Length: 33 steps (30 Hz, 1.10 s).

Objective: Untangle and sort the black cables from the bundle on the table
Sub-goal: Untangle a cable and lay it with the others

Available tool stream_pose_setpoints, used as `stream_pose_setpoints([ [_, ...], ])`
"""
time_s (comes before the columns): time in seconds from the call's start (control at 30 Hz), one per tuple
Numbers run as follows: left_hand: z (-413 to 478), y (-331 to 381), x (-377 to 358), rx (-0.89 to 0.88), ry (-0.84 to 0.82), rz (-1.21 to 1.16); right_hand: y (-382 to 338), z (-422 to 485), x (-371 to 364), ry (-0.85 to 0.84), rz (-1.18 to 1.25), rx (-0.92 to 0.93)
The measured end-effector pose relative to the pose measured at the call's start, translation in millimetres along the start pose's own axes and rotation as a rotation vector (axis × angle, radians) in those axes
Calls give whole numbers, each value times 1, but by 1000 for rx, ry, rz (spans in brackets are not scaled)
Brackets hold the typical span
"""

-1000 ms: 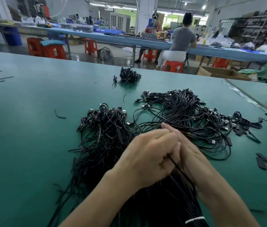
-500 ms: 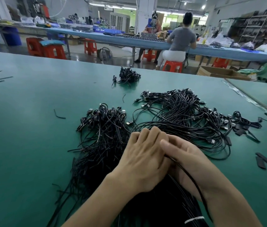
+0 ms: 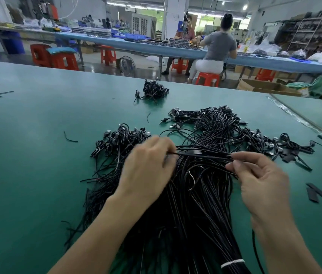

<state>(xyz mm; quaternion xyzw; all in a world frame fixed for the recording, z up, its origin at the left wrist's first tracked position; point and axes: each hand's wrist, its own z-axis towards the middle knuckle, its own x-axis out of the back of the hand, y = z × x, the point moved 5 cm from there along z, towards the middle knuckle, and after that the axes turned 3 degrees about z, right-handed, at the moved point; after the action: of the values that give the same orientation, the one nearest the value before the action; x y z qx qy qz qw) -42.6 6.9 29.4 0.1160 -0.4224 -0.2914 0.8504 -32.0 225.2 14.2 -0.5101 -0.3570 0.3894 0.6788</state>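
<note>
**Both hands pinch a few strands pulled taut over the bundle**

The left hand [image 3: 148,169], slightly blurred, has its fingers curled in and grips one end of a few thin black strands [image 3: 201,154]. The right hand [image 3: 263,180] pinches the other end between thumb and forefinger, with its remaining fingers loosely bent and touching nothing. The strands run level between the two hands, just above the main bundle of black cables [image 3: 195,204]. The bundle lies on the green table [image 3: 27,155] between the forearms, bound near the bottom edge by a white tie [image 3: 232,263]. A heap with connectors [image 3: 120,139] lies beyond the left hand, a looser spread of cables [image 3: 215,123] lies further back, and a small pile [image 3: 154,89] lies well apart
</note>
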Motion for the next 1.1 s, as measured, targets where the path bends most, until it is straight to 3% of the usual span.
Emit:
stream_pose_setpoints([
  [0.07, 4, -14, 21, 123, 234, -106, -2, 4, 10, 71, -99, 58],
  [0.13, 4, -25, 35, 218, 362, -171, -3, 5, 11, 9, -269, 85],
  [0.27, 3, -9, 35, 130, 280, 67, 6, -9, -17, -357, -612, 84],
  [0.37, 3, 6, 27, 59, 163, 234, -3, -22, -39, -557, -429, 100],
  [0.47, 3, 14, 22, -20, 89, 249, -20, -34, -51, -634, -175, 136],
  [0.53, 2, 19, 19, -112, 33, 199, -31, -39, -54, -604, -133, 236],
  [0.6, 0, 21, 17, -161, 1, 126, -40, -37, -49, -472, -79, 325],
  [0.73, 3, 16, 20, -13, -26, 40, -34, -22, -31, -203, 102, 222],
  [0.87, -1, 17, -1, 34, -351, -53, -27, -20, -31, -167, 129, 154],
  [1.0, -14, 34, -13, 118, -756, -622, -25, -21, -35, -251, 254, 82],
  [1.1, -17, 48, -10, 153, -882, -986, -20, -24, -41, -377, 243, 28],
])
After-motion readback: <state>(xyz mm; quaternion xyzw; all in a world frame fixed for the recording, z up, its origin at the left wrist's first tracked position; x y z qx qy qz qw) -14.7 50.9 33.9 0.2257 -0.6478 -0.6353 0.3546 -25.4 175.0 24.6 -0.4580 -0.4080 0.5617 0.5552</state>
